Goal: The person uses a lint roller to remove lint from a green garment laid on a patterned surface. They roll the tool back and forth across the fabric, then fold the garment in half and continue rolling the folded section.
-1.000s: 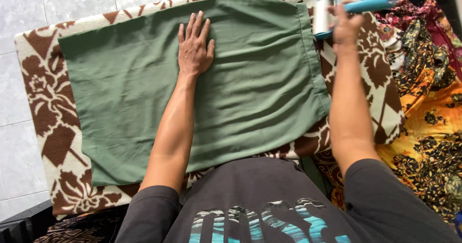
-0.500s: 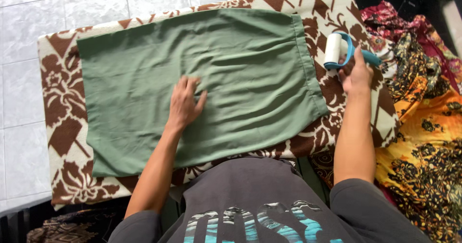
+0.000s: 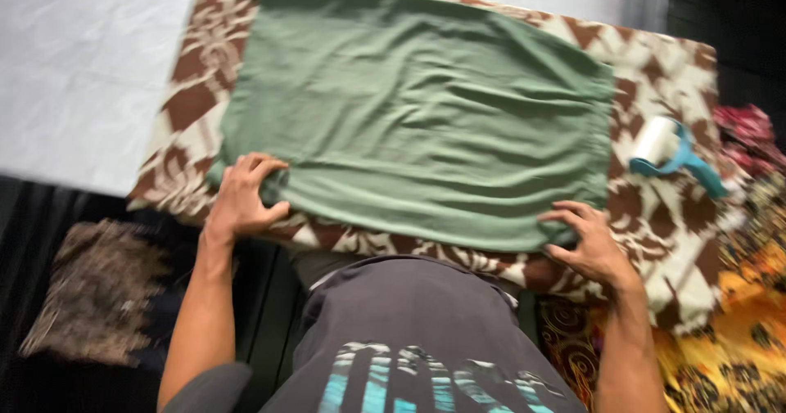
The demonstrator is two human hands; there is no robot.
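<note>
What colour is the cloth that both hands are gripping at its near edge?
The cloth is plain green, seen in the head view.

The green cloth (image 3: 426, 110) is thin, matt woven fabric, softly creased. Under it, the brown-and-cream patterned blanket (image 3: 663, 77) looks thicker and fuzzy. The lint roller (image 3: 667, 147) has a smooth blue plastic handle and white paper roll.

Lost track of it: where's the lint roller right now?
The lint roller lies on the patterned blanket, right of the green cloth, beyond the right hand, in no hand.
</note>
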